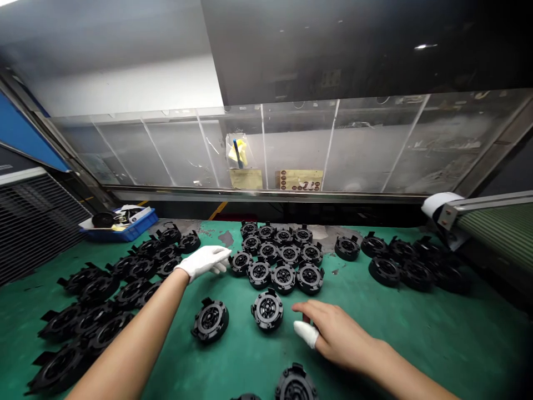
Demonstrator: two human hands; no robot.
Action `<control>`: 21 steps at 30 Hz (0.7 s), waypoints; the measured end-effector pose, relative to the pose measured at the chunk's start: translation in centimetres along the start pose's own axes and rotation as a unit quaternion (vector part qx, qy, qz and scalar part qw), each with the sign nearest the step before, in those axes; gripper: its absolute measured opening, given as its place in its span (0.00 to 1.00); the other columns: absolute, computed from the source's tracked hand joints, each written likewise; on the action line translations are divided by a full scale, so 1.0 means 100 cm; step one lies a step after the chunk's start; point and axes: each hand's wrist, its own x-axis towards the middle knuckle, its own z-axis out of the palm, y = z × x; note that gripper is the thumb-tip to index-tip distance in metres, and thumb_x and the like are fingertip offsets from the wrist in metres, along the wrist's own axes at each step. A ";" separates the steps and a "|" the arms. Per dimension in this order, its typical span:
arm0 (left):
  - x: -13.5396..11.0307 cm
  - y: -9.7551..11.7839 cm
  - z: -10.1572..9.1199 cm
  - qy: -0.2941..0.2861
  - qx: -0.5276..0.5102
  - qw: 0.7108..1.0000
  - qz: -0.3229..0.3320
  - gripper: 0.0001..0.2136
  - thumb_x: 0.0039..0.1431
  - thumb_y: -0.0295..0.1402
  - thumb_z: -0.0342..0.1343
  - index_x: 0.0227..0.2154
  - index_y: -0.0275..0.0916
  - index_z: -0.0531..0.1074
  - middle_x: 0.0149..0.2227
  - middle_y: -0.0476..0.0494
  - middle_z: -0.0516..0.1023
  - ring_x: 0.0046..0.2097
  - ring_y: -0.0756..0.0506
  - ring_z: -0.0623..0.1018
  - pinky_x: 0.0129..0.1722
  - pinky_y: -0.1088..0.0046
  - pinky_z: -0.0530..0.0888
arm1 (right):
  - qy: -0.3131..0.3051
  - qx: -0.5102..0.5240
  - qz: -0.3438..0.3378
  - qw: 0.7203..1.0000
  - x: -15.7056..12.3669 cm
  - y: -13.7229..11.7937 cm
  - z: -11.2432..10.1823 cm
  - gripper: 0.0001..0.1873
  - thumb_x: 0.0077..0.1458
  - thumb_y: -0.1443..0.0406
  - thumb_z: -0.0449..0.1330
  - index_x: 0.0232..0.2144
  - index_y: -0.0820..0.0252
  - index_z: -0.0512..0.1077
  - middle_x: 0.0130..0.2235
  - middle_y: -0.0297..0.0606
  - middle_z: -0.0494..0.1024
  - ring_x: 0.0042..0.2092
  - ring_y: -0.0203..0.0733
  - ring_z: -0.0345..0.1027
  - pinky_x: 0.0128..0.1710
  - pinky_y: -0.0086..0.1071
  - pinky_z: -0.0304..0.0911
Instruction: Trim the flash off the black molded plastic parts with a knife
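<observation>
Middle black round parts (283, 277): twelve
Front black round parts (267, 310): four, two cut off
Left black round parts (142, 268): more than ten, some hidden
Right black round parts (385, 271): at least six, blurry
Hands (339, 334): two
White glove (204, 261): one
White thumb cover (306, 334): one
Blue box (134, 227): one

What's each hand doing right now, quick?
Left hand: gloved, nothing visibly held; open or closed can't be told, fingertips right by a black round part.
Right hand: open, empty, beside another black round part.
</observation>
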 end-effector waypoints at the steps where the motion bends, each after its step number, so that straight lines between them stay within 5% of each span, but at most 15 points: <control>1: -0.007 -0.003 0.000 0.000 -0.015 1.000 0.000 0.23 0.68 0.50 0.49 0.53 0.36 0.69 0.47 0.40 0.78 0.43 0.45 0.80 0.44 0.61 0.79 | -0.004 -0.001 -0.001 1.000 0.005 -0.004 0.003 0.24 0.65 0.59 0.51 0.62 0.52 0.65 0.50 0.41 0.78 0.48 0.48 0.73 0.46 0.37 0.65; 6: -0.069 -0.019 -0.005 0.008 0.007 0.999 -0.045 0.22 0.66 0.50 0.52 0.50 0.36 0.72 0.46 0.41 0.78 0.43 0.44 0.79 0.44 0.60 0.78 | -0.008 -0.002 0.001 1.000 0.029 -0.022 0.021 0.28 0.61 0.62 0.54 0.63 0.53 0.65 0.56 0.44 0.76 0.52 0.52 0.72 0.48 0.38 0.64; 10: -0.115 -0.025 0.013 0.017 0.044 0.997 -0.055 0.20 0.65 0.45 0.55 0.54 0.38 0.70 0.51 0.39 0.76 0.45 0.44 0.79 0.46 0.59 0.78 | 0.005 -0.012 0.012 1.000 0.014 -0.026 0.020 0.34 0.59 0.66 0.54 0.67 0.58 0.59 0.54 0.48 0.77 0.51 0.52 0.73 0.46 0.38 0.65; 15: -0.118 -0.024 0.051 0.100 0.080 0.991 -0.036 0.15 0.66 0.40 0.56 0.50 0.38 0.72 0.54 0.39 0.74 0.53 0.41 0.76 0.53 0.55 0.75 | 0.002 -0.041 0.012 0.999 -0.001 -0.032 0.014 0.28 0.64 0.62 0.56 0.64 0.62 0.62 0.54 0.51 0.76 0.51 0.54 0.73 0.48 0.45 0.67; 21: -0.139 -0.046 0.072 0.172 0.077 0.981 -0.045 0.15 0.66 0.41 0.56 0.50 0.38 0.72 0.53 0.40 0.74 0.52 0.41 0.76 0.52 0.56 0.76 | -0.032 -0.075 -0.033 0.996 0.042 -0.059 0.029 0.16 0.65 0.58 0.59 0.51 0.60 0.72 0.51 0.42 0.76 0.49 0.46 0.73 0.49 0.47 0.70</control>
